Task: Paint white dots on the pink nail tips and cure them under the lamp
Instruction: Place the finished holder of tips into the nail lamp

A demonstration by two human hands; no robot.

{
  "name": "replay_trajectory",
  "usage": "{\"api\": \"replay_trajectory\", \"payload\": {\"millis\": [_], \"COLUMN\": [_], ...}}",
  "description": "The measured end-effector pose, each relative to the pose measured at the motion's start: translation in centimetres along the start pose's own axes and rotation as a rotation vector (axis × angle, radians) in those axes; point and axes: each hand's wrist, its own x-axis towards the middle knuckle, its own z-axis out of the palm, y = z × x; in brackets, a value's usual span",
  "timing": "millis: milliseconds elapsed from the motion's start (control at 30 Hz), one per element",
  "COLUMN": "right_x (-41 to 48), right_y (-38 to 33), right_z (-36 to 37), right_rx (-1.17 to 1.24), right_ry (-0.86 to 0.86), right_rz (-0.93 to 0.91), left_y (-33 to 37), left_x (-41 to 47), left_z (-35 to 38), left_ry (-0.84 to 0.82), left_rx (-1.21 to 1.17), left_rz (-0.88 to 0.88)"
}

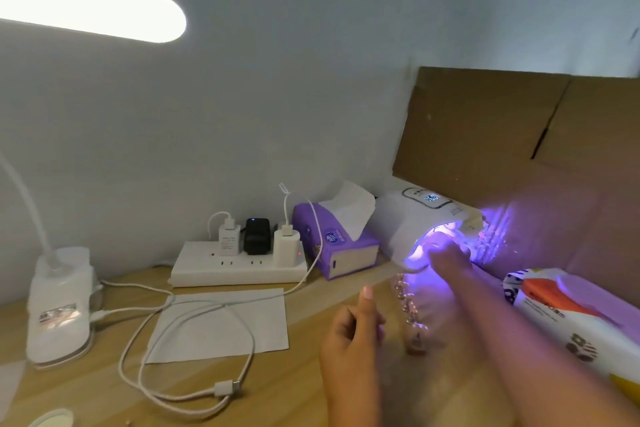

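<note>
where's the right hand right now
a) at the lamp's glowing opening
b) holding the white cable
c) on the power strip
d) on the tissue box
a: the right hand is at the purple-lit opening of the lamp, apart from the other things.

A pale wall backs the wooden desk, lit by a bright lamp bar.

Digital display atop curing lamp: glowing digits, three perhaps, too blurred to read. Purple tissue pack left of curing lamp: round logo, illegible. Wipes pack right of curing lamp: print illegible.
</note>
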Motion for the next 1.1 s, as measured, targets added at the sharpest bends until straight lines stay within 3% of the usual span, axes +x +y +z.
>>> {"api": "replay_trajectory", "payload": {"millis": [167,400,767,967,1100], "right_x": [-0.2,-1.2,-2.1,-2.9,-5.4], "right_y": [-0.8,0.7,0.8,0.8,2.0], "right_z": [-0.6,-0.2,-0.1,-0.5,-2.0], "right_rx": [-0.023,-0.125,-0.018,-0.051,-0.213], "right_ry": [-0.087,-0.064,0.056,0.061,-0.112], "right_rz": [0.026,0.102,-0.31,-0.313,-0.308], "left_y": [0.0,-0.2,0.3,0.5,0.5], "left_x": [0.3,0.3,-0.3,-0.5,-0.7], "left_z": [0.2,0.2,0.0,-0.1,-0.1], "left_ry": [0.002,0.0,-0.014,-0.06,-0.058], "left_rx": [-0.086,-0.012,0.085,0.087,0.117], "left_rz": [-0.058,-0.023,-0.014,0.0,0.006]}}
